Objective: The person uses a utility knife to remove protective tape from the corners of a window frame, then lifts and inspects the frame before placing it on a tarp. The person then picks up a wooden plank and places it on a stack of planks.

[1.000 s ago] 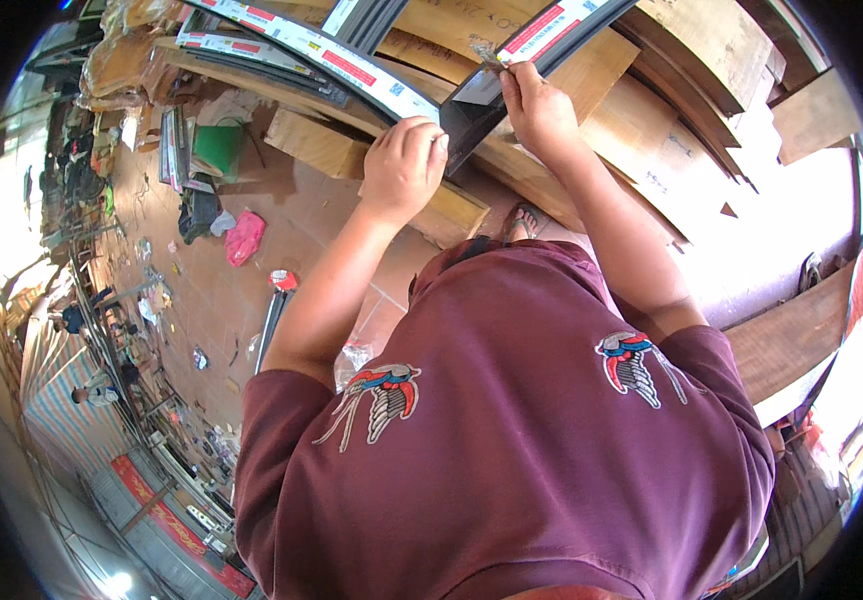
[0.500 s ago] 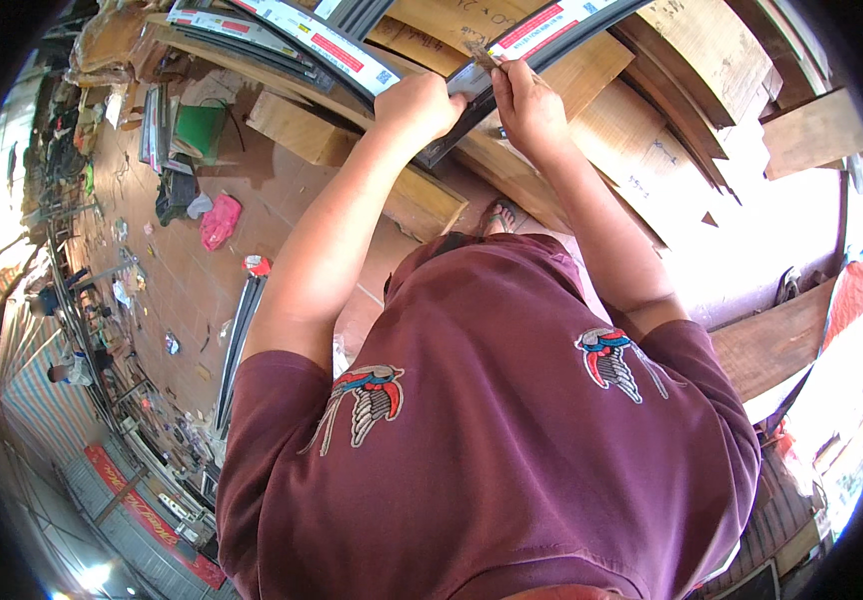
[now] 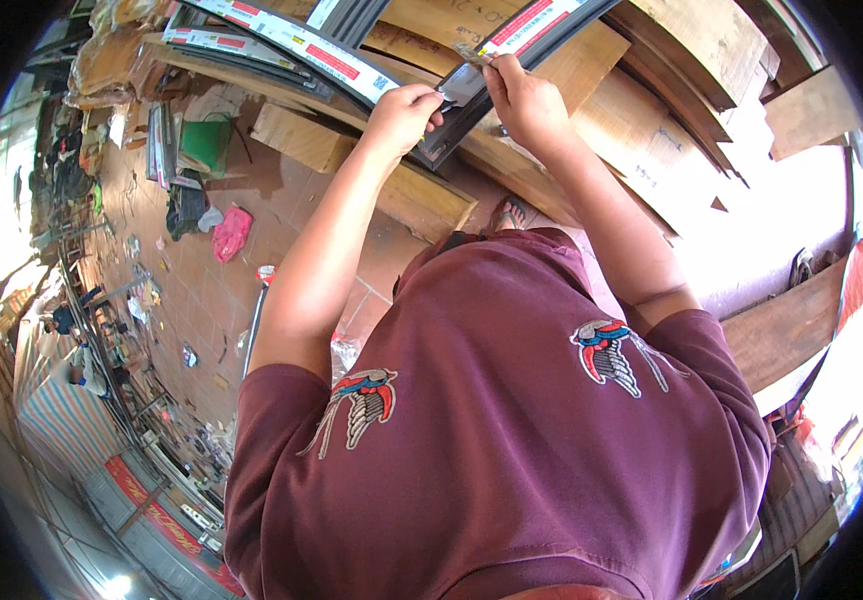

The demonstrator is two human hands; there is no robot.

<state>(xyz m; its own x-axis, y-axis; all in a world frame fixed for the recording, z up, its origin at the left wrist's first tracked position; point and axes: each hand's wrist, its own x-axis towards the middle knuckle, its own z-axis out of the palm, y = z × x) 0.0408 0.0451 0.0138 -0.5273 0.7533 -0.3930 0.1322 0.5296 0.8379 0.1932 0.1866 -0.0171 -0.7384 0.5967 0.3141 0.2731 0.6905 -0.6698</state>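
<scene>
Two dark metal profiles with white and red protective film form a corner in front of me, the left profile (image 3: 327, 60) and the right profile (image 3: 542, 30). My left hand (image 3: 402, 120) is closed beside the inner side of the corner. Its fingertips pinch a small dark piece, too small to name. Over the right profile, my right hand (image 3: 530, 100) is closed with thumb and forefinger around a thin, brownish, crumpled-looking strip (image 3: 469, 54). The strip's kind is unclear, and part of it lies hidden under the fingers.
Thick wooden beams (image 3: 422, 200) lie beneath the profiles, with wide boards (image 3: 642, 140) on the right. More film-covered profiles (image 3: 242, 42) are stacked at the far left. On the tiled floor lie a pink plastic bag (image 3: 232, 234), a green item (image 3: 204, 145) and scattered scraps.
My left hand has shifted slightly down and left off the profile's edge, and a small dark piece now shows at its fingertips. My right hand stays almost in place.
</scene>
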